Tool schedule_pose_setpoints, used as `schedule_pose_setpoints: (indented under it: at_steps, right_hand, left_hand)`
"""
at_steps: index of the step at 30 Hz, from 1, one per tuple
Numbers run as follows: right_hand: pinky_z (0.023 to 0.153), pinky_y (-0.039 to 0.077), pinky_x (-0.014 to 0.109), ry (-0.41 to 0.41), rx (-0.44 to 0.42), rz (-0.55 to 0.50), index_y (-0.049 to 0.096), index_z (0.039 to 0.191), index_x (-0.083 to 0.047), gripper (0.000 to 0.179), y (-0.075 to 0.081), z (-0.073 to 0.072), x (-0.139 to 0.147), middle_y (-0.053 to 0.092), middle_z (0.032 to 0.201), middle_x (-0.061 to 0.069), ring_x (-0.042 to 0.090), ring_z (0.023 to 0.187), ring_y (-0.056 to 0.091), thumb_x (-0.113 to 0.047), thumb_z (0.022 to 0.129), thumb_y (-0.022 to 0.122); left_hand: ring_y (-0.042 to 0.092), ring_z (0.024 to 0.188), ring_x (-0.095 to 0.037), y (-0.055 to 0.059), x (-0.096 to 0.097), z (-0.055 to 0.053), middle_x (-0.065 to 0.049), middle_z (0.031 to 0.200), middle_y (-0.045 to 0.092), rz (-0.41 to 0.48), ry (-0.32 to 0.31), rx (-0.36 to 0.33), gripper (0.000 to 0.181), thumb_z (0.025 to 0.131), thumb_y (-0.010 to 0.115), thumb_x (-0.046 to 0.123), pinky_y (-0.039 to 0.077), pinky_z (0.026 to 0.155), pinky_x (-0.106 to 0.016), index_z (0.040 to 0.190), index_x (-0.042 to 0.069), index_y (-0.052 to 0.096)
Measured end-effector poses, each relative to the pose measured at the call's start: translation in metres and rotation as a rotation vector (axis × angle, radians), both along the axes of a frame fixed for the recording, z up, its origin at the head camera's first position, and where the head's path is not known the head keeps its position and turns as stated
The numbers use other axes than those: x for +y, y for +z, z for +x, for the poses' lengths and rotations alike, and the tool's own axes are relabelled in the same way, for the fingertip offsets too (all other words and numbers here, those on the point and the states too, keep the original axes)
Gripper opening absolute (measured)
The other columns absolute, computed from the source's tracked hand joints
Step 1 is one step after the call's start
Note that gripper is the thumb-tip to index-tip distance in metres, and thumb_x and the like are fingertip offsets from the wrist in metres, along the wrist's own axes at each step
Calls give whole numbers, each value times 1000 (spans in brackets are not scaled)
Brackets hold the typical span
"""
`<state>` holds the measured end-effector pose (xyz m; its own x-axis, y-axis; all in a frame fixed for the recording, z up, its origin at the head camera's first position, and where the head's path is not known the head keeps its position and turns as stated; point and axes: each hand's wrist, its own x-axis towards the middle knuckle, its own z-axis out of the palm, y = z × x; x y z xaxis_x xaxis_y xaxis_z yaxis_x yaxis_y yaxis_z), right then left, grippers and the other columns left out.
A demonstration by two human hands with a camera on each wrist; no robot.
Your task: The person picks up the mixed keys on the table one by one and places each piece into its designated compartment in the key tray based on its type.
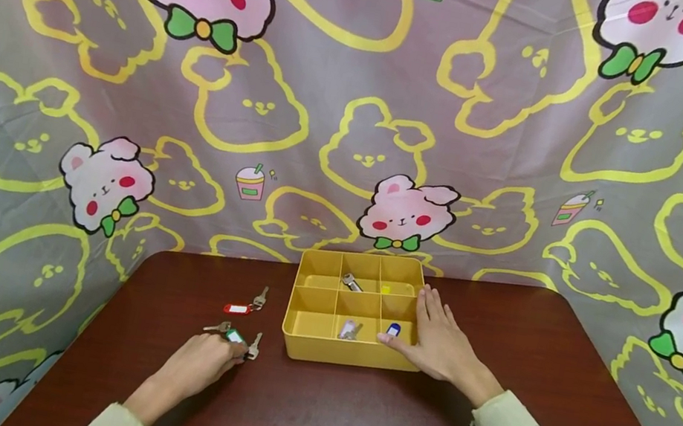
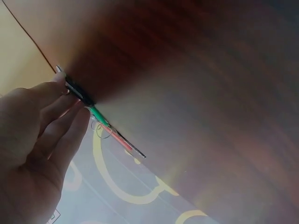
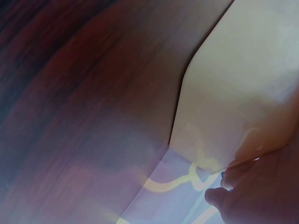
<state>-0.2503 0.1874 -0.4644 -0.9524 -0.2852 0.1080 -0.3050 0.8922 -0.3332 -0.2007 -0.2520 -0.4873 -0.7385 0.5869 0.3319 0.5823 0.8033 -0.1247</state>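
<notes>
My left hand [image 1: 206, 364] is low over the table and pinches a black key tag [image 2: 78, 91] between thumb and fingers. Beside its fingertips lie a key [image 1: 254, 345] and a green key tag [image 1: 236, 336], with another key [image 1: 217, 327] to the left. Farther back is a red key tag [image 1: 237, 309] with its key [image 1: 260, 299]. My right hand [image 1: 445, 343] rests along the right side of a yellow divided box [image 1: 352, 354], fingers straight and thumb over the front rim. Inside are a blue tag [image 1: 393, 329], a pale tag [image 1: 347, 329] with a key, and a silver key [image 1: 352, 282].
A bit of bright yellow [image 1: 386, 290] shows in the box's back right compartment. The dark brown table [image 1: 307, 418] ends at a patterned cloth [image 1: 328, 128] hanging close behind the box and along both sides.
</notes>
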Motion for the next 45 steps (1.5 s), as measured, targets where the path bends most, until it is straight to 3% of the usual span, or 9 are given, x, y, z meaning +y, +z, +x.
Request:
schedule_pose_setpoints:
  at_steps: [9,23,33,45]
  right_hand:
    - [133,18,58,0,3,-1,14,166,5,126,-1,1,0,9,176,24,43,165,13,-88,88,48]
    - [133,18,58,-2,-2,-8,13,166,4,126,1,1,0,9,176,24,41,165,11,-88,88,48]
    - [133,19,58,-5,-3,-13,14,166,5,126,1,2,-1,9,176,24,42,165,12,-88,88,49]
    - [133,19,59,-2,-5,-23,14,166,5,125,3,4,-1,11,176,25,42,165,12,-87,88,50]
  left_hand:
    - [71,66,-18,-1,0,-1,11,73,73,12,-57,67,16,81,90,20,56,55,-35,80,24,74]
    - [73,72,-14,2,-1,-5,16,79,76,48,-102,23,8,83,89,23,58,58,-32,82,26,81]
    - [69,69,-20,2,2,-3,12,73,74,34,-72,55,13,81,91,21,55,55,-35,80,27,79]
    - [72,71,-19,6,4,-4,11,78,77,9,-51,8,10,85,88,21,56,56,-35,83,26,80]
